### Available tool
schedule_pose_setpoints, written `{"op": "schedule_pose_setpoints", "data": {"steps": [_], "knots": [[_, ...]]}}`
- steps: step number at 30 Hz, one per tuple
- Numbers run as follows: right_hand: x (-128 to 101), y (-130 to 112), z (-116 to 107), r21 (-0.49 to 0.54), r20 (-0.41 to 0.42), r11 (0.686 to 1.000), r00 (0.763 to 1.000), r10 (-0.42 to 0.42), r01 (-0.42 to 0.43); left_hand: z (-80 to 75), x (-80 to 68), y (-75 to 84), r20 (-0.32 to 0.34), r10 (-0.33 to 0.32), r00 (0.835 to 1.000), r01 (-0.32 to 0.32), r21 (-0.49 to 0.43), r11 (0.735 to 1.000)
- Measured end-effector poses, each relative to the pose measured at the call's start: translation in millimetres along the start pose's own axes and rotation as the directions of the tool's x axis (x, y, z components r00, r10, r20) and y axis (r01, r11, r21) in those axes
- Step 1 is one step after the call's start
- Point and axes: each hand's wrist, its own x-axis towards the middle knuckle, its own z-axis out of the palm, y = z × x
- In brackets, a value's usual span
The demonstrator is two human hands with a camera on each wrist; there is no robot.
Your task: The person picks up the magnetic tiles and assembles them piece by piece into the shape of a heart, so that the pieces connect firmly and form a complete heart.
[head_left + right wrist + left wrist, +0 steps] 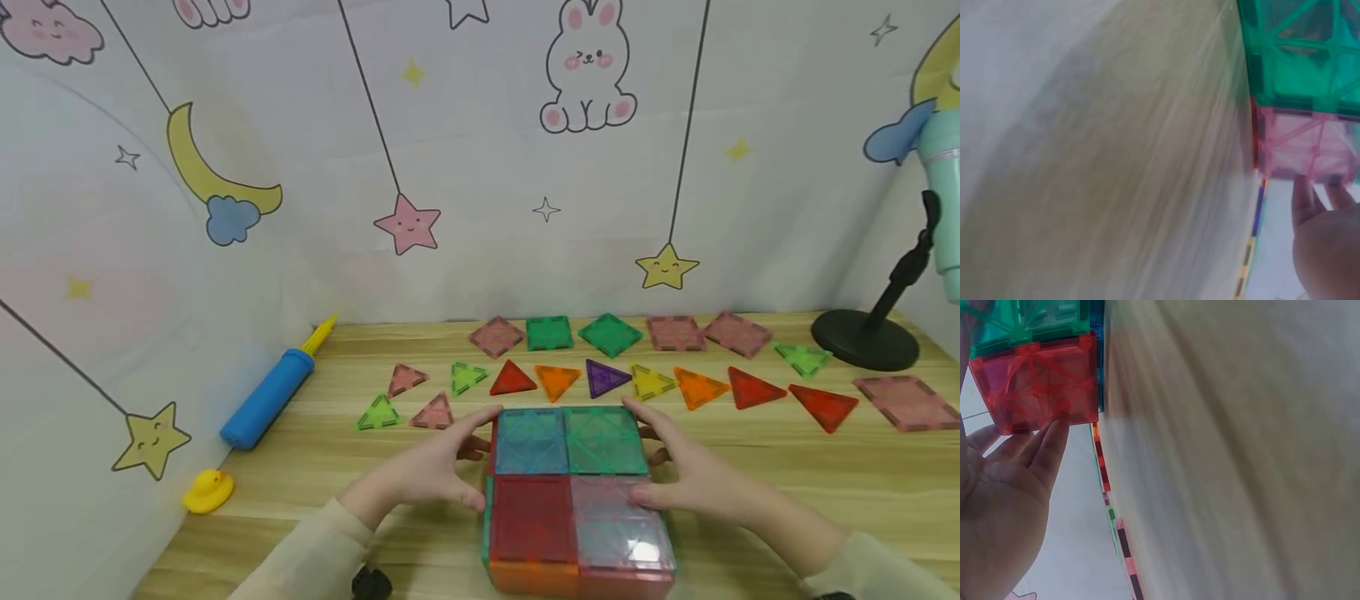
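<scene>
A low box of see-through magnetic tiles [532, 521] stands on the table, its top made of blue, green, red and pale pink squares. My left hand [423, 468] lies along its left side, index finger at the far corner and thumb by the near part. In the left wrist view, those fingers touch a red side tile [1041, 384]. On the right, my right hand [701, 471] reaches along the box, index fingertip at the far corner and thumb over the pink top tile's edge. Its fingertips meet a pink side tile [1310, 144] in the right wrist view.
Behind the box lie rows of loose tiles, among them a purple triangle [606, 378] and a green square [550, 332]. A blue pump [270, 398] and a yellow rubber duck [208, 492] are at left. A black stand [866, 340] is at back right.
</scene>
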Motion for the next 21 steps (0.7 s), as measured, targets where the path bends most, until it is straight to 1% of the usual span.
{"op": "schedule_pose_setpoints", "data": {"steps": [2,3,4,5,6,7,8,9,10,11,12,14,16,18,19,21], "knots": [[-0.3,0.2,-0.1,-0.008,-0.003,1.000,1.000,-0.012,0.012,-2.0,-1.5,-2.4,-0.015,0.017,1.000,-0.017,0.030,0.999],[-0.3,0.4,0.1,-0.014,-0.006,1.000,1.000,-0.020,0.020,-5.0,-2.9,-5.2,-0.037,0.028,0.999,-0.026,0.056,0.998],[-0.1,0.5,0.2,-0.020,-0.006,0.999,1.000,-0.027,0.027,-9.4,-4.7,-9.6,-0.079,0.037,0.996,-0.030,0.094,0.995],[0.3,0.6,0.5,-0.020,-0.004,0.999,0.999,-0.032,0.032,-15.4,-7.2,-15.3,-0.132,0.046,0.990,-0.027,0.138,0.990],[0.7,0.5,0.8,-0.023,-0.002,0.999,0.999,-0.036,0.036,-22.8,-10.5,-22.5,-0.201,0.047,0.978,-0.008,0.193,0.981],[1.2,0.5,1.3,-0.023,0.000,0.999,0.999,-0.039,0.039,-31.3,-14.3,-30.8,-0.274,0.045,0.961,0.026,0.249,0.968],[1.7,0.4,1.6,-0.025,0.002,0.999,0.999,-0.042,0.042,-39.8,-18.5,-39.6,-0.350,0.027,0.936,0.080,0.288,0.954],[1.9,0.4,2.0,-0.024,0.003,0.999,0.999,-0.044,0.044,-48.2,-23.4,-48.4,-0.422,-0.008,0.907,0.152,0.309,0.939],[2.2,0.4,2.1,-0.023,0.005,0.999,0.999,-0.044,0.044,-55.9,-28.0,-57.0,-0.476,-0.042,0.878,0.213,0.311,0.926],[2.0,0.4,2.2,-0.021,0.006,0.999,0.999,-0.043,0.044,-62.7,-32.4,-65.1,-0.512,-0.076,0.856,0.266,0.308,0.913],[1.6,0.6,2.1,-0.019,0.007,0.999,0.999,-0.044,0.044,-68.1,-36.3,-72.4,-0.531,-0.106,0.841,0.310,0.311,0.898],[0.3,1.2,1.4,-0.013,0.007,0.999,0.999,-0.042,0.043,-75.2,-41.2,-84.5,-0.537,-0.146,0.831,0.363,0.324,0.873],[-1.3,1.9,0.5,-0.007,0.005,0.999,0.999,-0.042,0.042,-78.4,-42.0,-91.9,-0.520,-0.147,0.842,0.360,0.336,0.870],[-2.7,2.5,-0.2,-0.003,0.002,0.999,0.999,-0.047,0.047,-78.0,-39.8,-95.0,-0.500,-0.134,0.855,0.346,0.360,0.866],[-3.2,2.7,-0.5,-0.005,0.001,0.999,0.999,-0.049,0.049,-77.3,-38.2,-95.4,-0.492,-0.126,0.862,0.335,0.364,0.869],[-3.7,3.1,-0.8,-0.006,0.001,0.998,0.999,-0.055,0.055,-73.7,-34.5,-93.2,-0.482,-0.131,0.867,0.322,0.340,0.884]]}}
